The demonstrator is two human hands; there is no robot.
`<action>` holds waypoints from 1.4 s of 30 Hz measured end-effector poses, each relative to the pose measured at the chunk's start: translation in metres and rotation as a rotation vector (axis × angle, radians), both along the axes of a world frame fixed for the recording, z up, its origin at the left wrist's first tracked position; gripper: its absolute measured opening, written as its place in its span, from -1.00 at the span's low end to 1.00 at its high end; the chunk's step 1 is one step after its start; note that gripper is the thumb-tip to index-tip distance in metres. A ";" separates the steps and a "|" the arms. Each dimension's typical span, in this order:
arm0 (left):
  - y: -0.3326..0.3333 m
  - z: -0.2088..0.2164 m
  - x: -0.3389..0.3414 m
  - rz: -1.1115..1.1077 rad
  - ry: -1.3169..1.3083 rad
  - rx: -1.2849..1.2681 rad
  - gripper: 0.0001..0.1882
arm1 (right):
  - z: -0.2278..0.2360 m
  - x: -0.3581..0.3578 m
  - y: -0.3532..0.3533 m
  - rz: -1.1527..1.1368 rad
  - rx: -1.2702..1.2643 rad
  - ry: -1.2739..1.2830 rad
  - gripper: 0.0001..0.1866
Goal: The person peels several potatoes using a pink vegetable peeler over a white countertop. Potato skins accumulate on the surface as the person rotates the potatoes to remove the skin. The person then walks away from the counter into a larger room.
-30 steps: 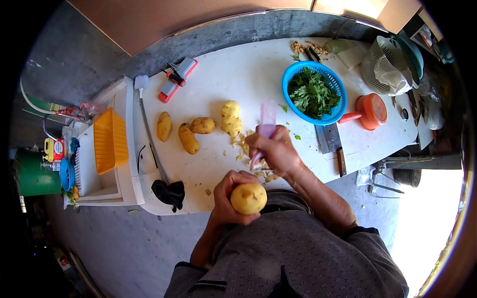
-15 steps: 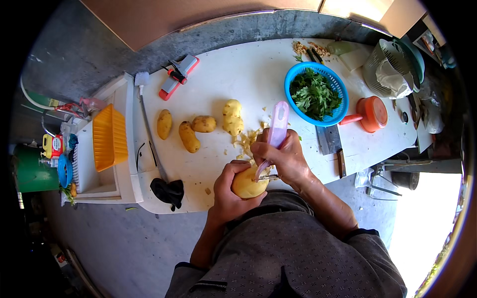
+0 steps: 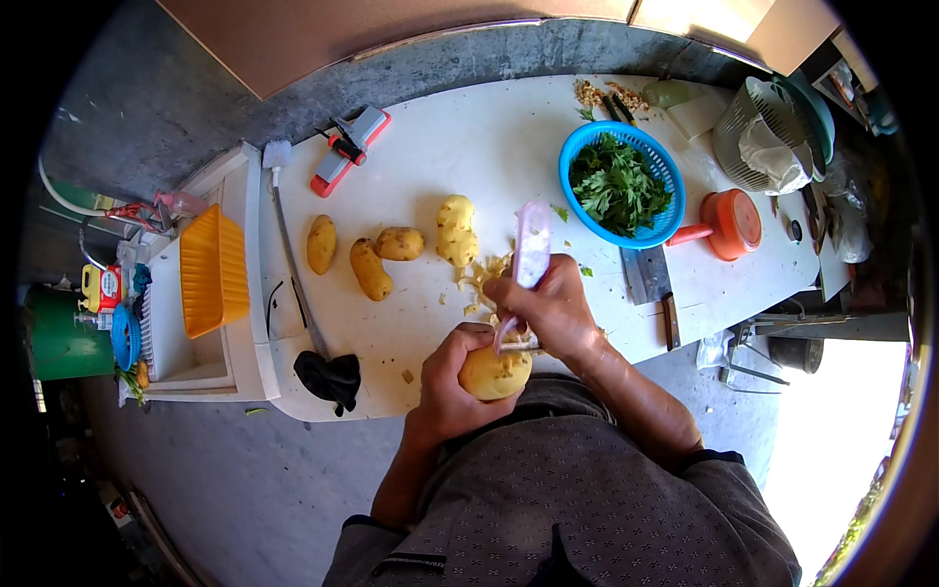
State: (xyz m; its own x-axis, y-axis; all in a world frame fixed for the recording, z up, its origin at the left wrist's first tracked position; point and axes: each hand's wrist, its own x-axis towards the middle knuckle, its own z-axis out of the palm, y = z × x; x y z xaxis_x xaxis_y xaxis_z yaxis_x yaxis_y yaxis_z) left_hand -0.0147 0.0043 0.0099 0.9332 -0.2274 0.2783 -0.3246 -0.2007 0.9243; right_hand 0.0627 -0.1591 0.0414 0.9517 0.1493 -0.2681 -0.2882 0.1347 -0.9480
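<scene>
My left hand (image 3: 452, 380) is wrapped round a mostly peeled potato (image 3: 496, 376) near the table's front edge. In my right hand (image 3: 553, 308) is a pink peeler (image 3: 532, 245), its handle pointing up and away; the blade end is at the potato's far side. Beyond my hands, yellowish peelings (image 3: 479, 278) lie scattered on the table. A peeled, knobbly potato (image 3: 456, 231) rests just past them. To its left are unpeeled potatoes: a short one (image 3: 400, 244), a longer one (image 3: 372, 270) and another (image 3: 322, 245) farther left.
A blue basket (image 3: 569, 186) of leafy greens (image 3: 623, 181) stands at the right, beside a cleaver (image 3: 648, 279) and an orange dipper (image 3: 736, 227). Leftward lie a long-handled brush (image 3: 291, 249), a black cloth (image 3: 328, 380) and a grey-red tool (image 3: 352, 152). A sink (image 3: 196, 364) holds a yellow basket (image 3: 213, 271).
The peeler has shifted slightly left and its blade has moved up to the potato's far edge. The potato has turned a little in my left hand.
</scene>
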 end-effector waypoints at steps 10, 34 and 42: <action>-0.001 -0.005 0.001 0.056 -0.025 -0.020 -0.29 | 0.002 0.001 -0.012 -0.080 0.150 0.002 -0.78; -0.010 -0.005 0.003 0.015 0.155 -0.066 -0.15 | -0.009 0.001 -0.014 -0.175 0.143 0.048 -0.75; -0.007 -0.012 0.007 0.028 0.139 -0.059 -0.18 | -0.016 0.001 -0.011 -0.205 0.220 0.027 -0.60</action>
